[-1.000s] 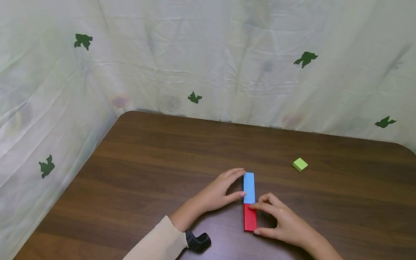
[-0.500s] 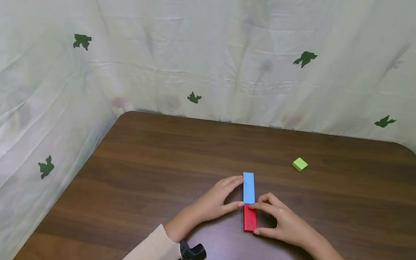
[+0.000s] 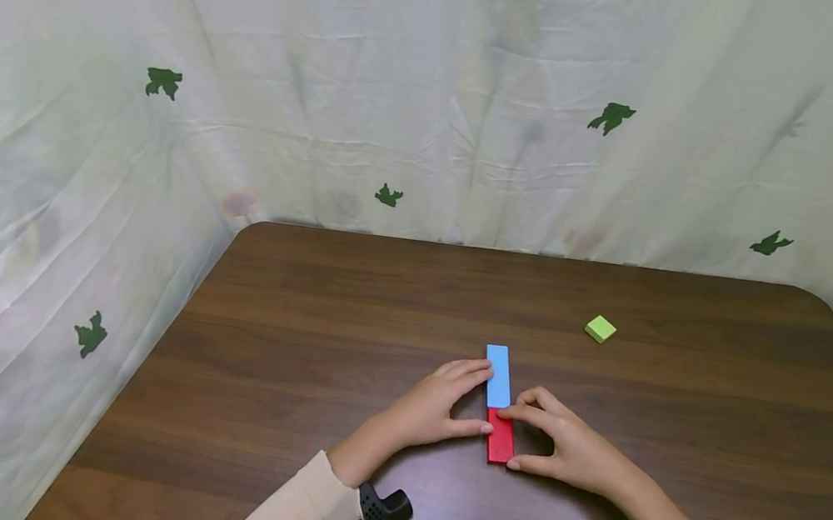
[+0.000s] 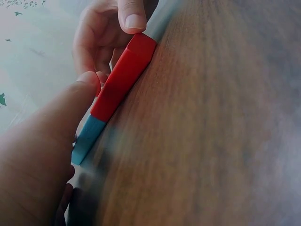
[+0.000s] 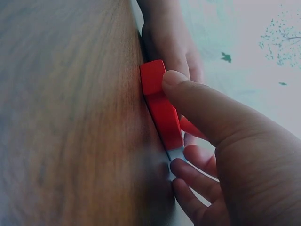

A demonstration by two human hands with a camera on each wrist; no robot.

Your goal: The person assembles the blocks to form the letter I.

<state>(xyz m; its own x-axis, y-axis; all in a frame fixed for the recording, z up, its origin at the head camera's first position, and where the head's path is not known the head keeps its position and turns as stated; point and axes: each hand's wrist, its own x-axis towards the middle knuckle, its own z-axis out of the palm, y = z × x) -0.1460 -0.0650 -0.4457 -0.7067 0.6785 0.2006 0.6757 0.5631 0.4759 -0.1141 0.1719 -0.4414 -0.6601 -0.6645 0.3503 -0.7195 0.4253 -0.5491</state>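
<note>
Two flat oblong blocks lie end to end on the table, a blue block (image 3: pixel 498 381) on the far side and a red block (image 3: pixel 499 449) nearer the body. My right hand (image 3: pixel 573 449) holds the red block, thumb at its near right corner and index finger over its far end by the joint. From the left, my left hand (image 3: pixel 431 405) lies with fairly straight fingers touching the blue block's left edge, while its thumb touches the red block. In the left wrist view the red block (image 4: pixel 123 80) stays in line with the blue block (image 4: pixel 88 139).
A small green block (image 3: pixel 601 329) lies alone on the brown wooden table (image 3: pixel 337 303), beyond my right hand. White cloth (image 3: pixel 446 112) with green leaf shapes hangs behind and left of the table. Each wrist wears a black device (image 3: pixel 387 508).
My left hand has slid nearer the body along the blocks, its thumb passing from the blue block to the red one. My right hand and the blocks have hardly moved.
</note>
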